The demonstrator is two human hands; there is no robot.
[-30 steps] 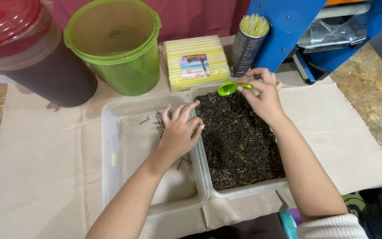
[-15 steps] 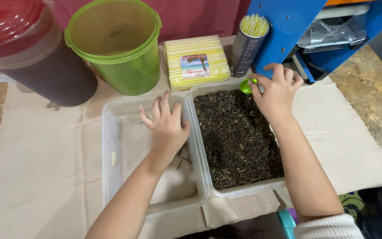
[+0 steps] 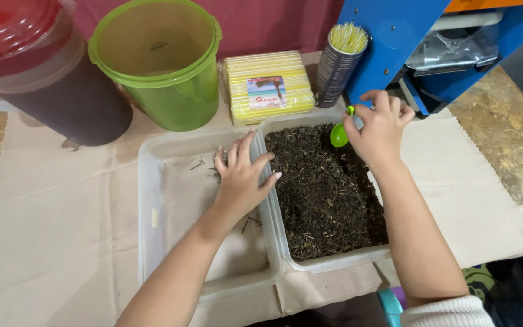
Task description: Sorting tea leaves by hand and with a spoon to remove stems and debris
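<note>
The right hand [image 3: 379,124] is clamped on a small green scoop [image 3: 339,133], fingers curled together around its handle, and holds it at the far edge of the right tub [image 3: 334,261], a clear plastic tub filled with dark dried leaves [image 3: 325,194]; the scoop's bowl hangs just above the leaves near the tub's far rim. The left hand [image 3: 241,178] lies flat with its fingers spread apart, gripping nothing, resting inside the left tub [image 3: 152,224], which stands touching the right tub on its left side; the thumb reaches over the shared wall toward the leaves. A few loose stems [image 3: 204,163] lie scattered on the floor of the left tub around that hand. Beyond the right tub, against its far rim, stands a dark cylinder of yellow straws [image 3: 340,63], and just left of that lies a wrapped pack of yellow straws [image 3: 270,85]. Farther left of the right tub, behind the left tub, stands a green bucket [image 3: 164,66], and beyond it a dark jug with a red lid [image 3: 37,72]. A blue machine [image 3: 407,42] rises behind the right hand. Everything sits on a beige cloth [image 3: 62,212] spread over the bench [image 3: 509,121].
</note>
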